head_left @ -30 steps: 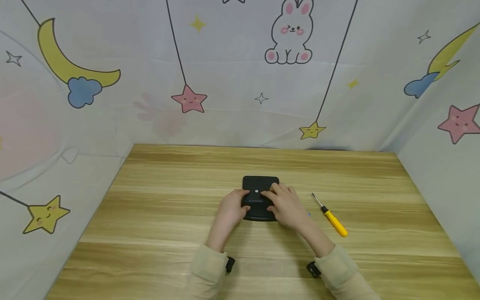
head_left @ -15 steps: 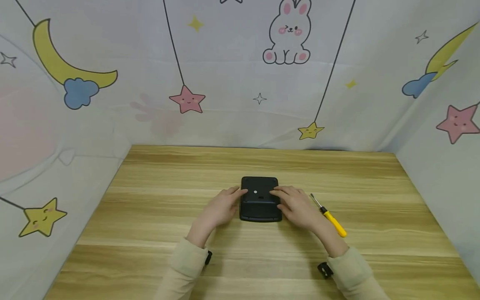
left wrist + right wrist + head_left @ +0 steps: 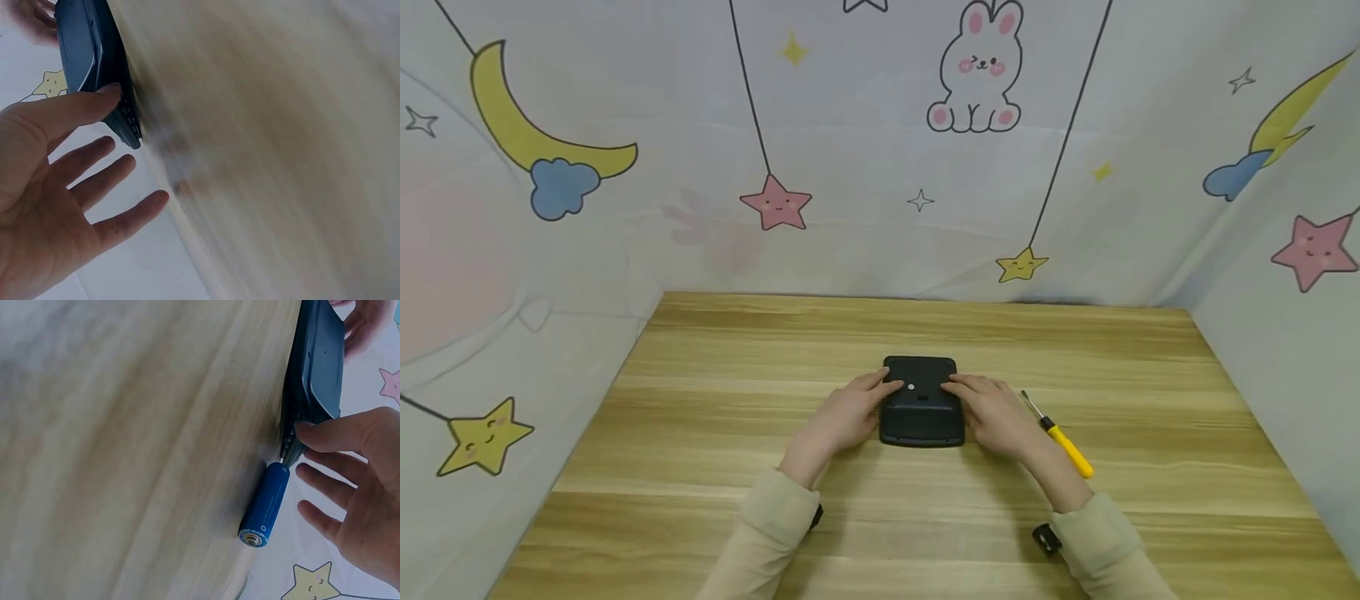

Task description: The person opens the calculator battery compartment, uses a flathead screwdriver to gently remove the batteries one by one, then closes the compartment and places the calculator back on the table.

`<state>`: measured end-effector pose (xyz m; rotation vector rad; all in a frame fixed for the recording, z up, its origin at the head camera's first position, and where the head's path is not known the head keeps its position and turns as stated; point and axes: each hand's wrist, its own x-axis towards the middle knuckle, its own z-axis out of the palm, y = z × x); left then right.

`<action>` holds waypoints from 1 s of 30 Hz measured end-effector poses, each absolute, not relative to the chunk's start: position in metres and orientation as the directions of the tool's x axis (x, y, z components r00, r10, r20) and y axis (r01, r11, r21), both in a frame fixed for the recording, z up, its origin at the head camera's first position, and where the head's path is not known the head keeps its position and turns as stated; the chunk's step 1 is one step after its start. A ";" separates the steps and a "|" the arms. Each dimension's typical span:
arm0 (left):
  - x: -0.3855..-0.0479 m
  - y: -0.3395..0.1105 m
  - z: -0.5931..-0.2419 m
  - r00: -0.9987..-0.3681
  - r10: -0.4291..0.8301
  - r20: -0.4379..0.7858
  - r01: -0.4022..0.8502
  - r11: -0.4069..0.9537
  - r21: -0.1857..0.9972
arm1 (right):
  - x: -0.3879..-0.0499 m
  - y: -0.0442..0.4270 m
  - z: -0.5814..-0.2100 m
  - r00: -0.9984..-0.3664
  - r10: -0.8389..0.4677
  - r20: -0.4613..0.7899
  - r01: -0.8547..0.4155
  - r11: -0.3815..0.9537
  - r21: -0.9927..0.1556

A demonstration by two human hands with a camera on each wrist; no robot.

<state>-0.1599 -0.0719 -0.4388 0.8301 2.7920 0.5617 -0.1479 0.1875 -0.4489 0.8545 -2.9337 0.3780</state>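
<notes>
A black calculator (image 3: 922, 425) lies face down on the wooden table, its stepped back up, with a white dot and a small dark slot showing. At its left side is my left hand (image 3: 846, 412), fingertips resting on the back; in the left wrist view the thumb touches its edge and the other fingers spread loosely. My right hand (image 3: 996, 414) lies likewise at the right side, fingertips on the back and thumb at the edge in the right wrist view. Beside that hand a blue battery (image 3: 265, 505) lies on the table, hidden in the head view.
A screwdriver (image 3: 1063, 442) with a yellow handle lies to the right of my right hand. White fabric walls (image 3: 850, 108) printed with stars and a rabbit stand behind the table (image 3: 737, 367) and at both sides.
Both hands have moved apart from the calculator's middle to its sides, uncovering more of its back and the dark slot. In the last half second the left fingers have slid slightly further onto it.
</notes>
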 end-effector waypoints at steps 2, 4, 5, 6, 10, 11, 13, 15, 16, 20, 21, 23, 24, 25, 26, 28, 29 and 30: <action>-0.160 -0.071 -0.440 -0.836 0.544 -0.074 0.472 0.781 0.409 | -0.148 0.187 -0.451 -0.848 -0.516 0.123 -0.531 0.824 -0.200; -0.161 -0.070 -0.441 -0.841 0.533 -0.091 0.457 0.790 0.410 | -0.149 0.186 -0.452 -0.848 -0.515 0.124 -0.530 0.828 -0.185; -0.161 -0.069 -0.441 -0.843 0.529 -0.099 0.451 0.795 0.406 | -0.149 0.185 -0.453 -0.849 -0.513 0.123 -0.528 0.831 -0.176; -0.161 -0.068 -0.441 -0.844 0.525 -0.108 0.445 0.799 0.405 | -0.150 0.185 -0.453 -0.850 -0.512 0.123 -0.526 0.833 -0.168; -0.162 -0.067 -0.441 -0.850 0.513 -0.123 0.427 0.807 0.409 | -0.151 0.184 -0.453 -0.851 -0.511 0.120 -0.525 0.839 -0.145; -0.162 -0.066 -0.440 -0.851 0.511 -0.124 0.425 0.808 0.409 | -0.151 0.184 -0.452 -0.851 -0.512 0.116 -0.524 0.840 -0.141; -0.162 -0.066 -0.439 -0.854 0.506 -0.123 0.422 0.811 0.405 | -0.151 0.184 -0.451 -0.848 -0.518 0.109 -0.529 0.837 -0.138; -0.162 -0.065 -0.439 -0.856 0.503 -0.121 0.424 0.816 0.392 | -0.151 0.184 -0.450 -0.846 -0.524 0.097 -0.533 0.834 -0.141; -0.162 -0.065 -0.439 -0.857 0.501 -0.120 0.425 0.819 0.385 | -0.151 0.184 -0.449 -0.845 -0.527 0.092 -0.535 0.833 -0.145; -0.162 -0.065 -0.440 -0.864 0.491 -0.114 0.427 0.833 0.352 | -0.153 0.186 -0.450 -0.837 -0.540 0.085 -0.547 0.820 -0.170; -0.162 -0.065 -0.440 -0.866 0.487 -0.110 0.425 0.835 0.350 | -0.153 0.187 -0.451 -0.837 -0.541 0.085 -0.546 0.817 -0.185; -0.163 -0.066 -0.439 -0.869 0.485 -0.099 0.428 0.836 0.343 | -0.154 0.189 -0.451 -0.837 -0.540 0.089 -0.546 0.809 -0.220; -0.163 -0.067 -0.439 -0.870 0.485 -0.091 0.430 0.835 0.343 | -0.155 0.190 -0.450 -0.837 -0.539 0.095 -0.545 0.804 -0.239; -0.163 -0.067 -0.438 -0.870 0.487 -0.083 0.433 0.832 0.346 | -0.155 0.191 -0.450 -0.836 -0.539 0.103 -0.546 0.797 -0.257; -0.163 -0.068 -0.438 -0.868 0.490 -0.073 0.438 0.827 0.352 | -0.155 0.192 -0.449 -0.837 -0.537 0.110 -0.545 0.794 -0.270; -0.163 -0.070 -0.437 -0.864 0.501 -0.057 0.448 0.814 0.369 | -0.155 0.193 -0.449 -0.837 -0.532 0.126 -0.545 0.789 -0.284; -0.163 -0.071 -0.438 -0.862 0.505 -0.048 0.451 0.806 0.383 | -0.154 0.194 -0.449 -0.836 -0.531 0.135 -0.546 0.787 -0.286; -0.163 -0.072 -0.438 -0.859 0.511 -0.037 0.457 0.796 0.397 | -0.154 0.194 -0.448 -0.836 -0.530 0.142 -0.547 0.784 -0.293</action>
